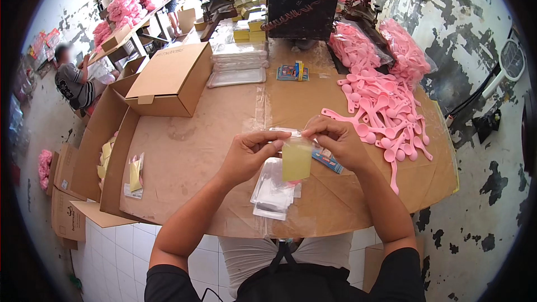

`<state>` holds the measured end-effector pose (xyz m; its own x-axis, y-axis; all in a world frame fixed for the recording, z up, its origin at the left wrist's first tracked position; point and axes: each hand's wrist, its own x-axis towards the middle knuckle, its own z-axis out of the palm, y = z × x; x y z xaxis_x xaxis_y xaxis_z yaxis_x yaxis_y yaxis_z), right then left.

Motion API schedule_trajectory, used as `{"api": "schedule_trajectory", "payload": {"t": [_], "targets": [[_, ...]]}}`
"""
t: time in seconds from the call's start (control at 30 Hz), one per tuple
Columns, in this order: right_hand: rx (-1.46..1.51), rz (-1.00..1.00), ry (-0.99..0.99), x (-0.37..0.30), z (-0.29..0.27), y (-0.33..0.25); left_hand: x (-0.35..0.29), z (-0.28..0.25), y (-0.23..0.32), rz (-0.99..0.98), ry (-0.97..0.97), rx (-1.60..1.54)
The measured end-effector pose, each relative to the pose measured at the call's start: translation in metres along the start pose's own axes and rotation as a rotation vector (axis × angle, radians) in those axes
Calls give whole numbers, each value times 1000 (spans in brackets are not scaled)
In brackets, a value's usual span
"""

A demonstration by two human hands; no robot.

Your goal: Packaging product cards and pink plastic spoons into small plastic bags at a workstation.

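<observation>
Between my two hands hangs a clear plastic bag with a yellow card (pixel 296 162) inside it. My left hand (pixel 253 155) pinches the bag's top edge on one side, fingers closed. On the other side my right hand (pixel 340 141) grips the same edge between thumb and fingers. Below the held bag, a small pile of clear plastic bags (pixel 271 193) lies on the table. Part of a blue printed card (pixel 329 160) shows beside my right hand. Further right spreads a heap of loose pink measuring spoons (pixel 386 109).
A brown cardboard box (pixel 174 81) and stacked clear bags (pixel 238 61) stand at the back left. One filled bag (pixel 134 176) lies near an open carton (pixel 106 134). Bagged pink spoons (pixel 358 47) sit behind the heap, beside a black machine box (pixel 304 2). A person (pixel 75 81) sits far left.
</observation>
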<state>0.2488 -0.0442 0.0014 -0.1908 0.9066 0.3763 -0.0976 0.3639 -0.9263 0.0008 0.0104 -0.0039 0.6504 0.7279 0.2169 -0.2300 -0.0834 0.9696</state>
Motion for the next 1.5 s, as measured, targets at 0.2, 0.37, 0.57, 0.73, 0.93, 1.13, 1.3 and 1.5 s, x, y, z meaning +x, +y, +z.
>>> {"api": "schedule_trajectory", "payload": {"t": [0.2, 0.37, 0.57, 0.73, 0.93, 1.13, 1.3, 1.5], "targets": [[3, 77, -84, 0, -6, -9, 3, -10, -1, -131, -56, -251], [-86, -7, -41, 0, -2, 3, 3, 0, 8, -137, -25, 17], [-173, 153, -17, -5, 14, -10, 4, -3, 8, -83, -5, 24], [-199, 66, -11, -4, 17, -11, -1, 4, 15, 39, 55, 59], [-406, -71, 91, -4, 6, -19, -38, -17, 21, -181, 72, 156], [-430, 41, 243, -4, -26, -18, -132, -177, 56, 200, 709, 459], [-434, 10, 210, -2, -26, -19, -198, -305, 104, 104, 1290, 460], [-671, -69, 392, -27, -54, -99, -190, -203, 57, -336, 1039, 1532]]}}
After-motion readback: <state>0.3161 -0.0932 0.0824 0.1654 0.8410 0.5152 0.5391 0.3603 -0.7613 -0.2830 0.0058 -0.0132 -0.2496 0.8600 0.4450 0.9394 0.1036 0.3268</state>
